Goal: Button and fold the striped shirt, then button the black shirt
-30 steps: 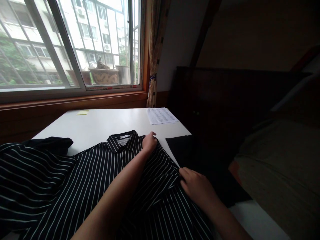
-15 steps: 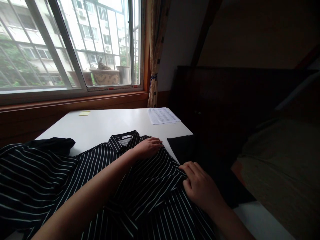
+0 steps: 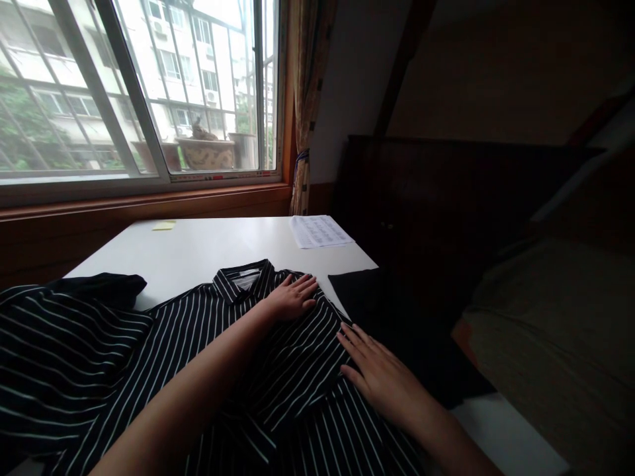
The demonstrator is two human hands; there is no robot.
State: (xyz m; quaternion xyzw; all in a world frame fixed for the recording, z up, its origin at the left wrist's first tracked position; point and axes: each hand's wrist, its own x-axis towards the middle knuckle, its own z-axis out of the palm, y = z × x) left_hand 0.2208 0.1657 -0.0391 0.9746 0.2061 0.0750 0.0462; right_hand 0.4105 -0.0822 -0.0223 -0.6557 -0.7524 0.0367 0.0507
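A black shirt with thin white stripes lies spread on a white table, its collar pointing toward the window. My left hand rests flat on the shirt just right of the collar, fingers stretched out. Nearer to me, my right hand lies flat with fingers spread on the shirt's folded right edge. Neither hand grips anything.
A second striped garment is heaped at the table's left. A black cloth hangs over the right edge. A printed sheet and a yellow note lie near the window. A dark headboard and bed stand to the right.
My left hand has opened from a loose grip near the collar to lie flat. My right hand let go of the pinched fold and spread flat, sliding a little left.
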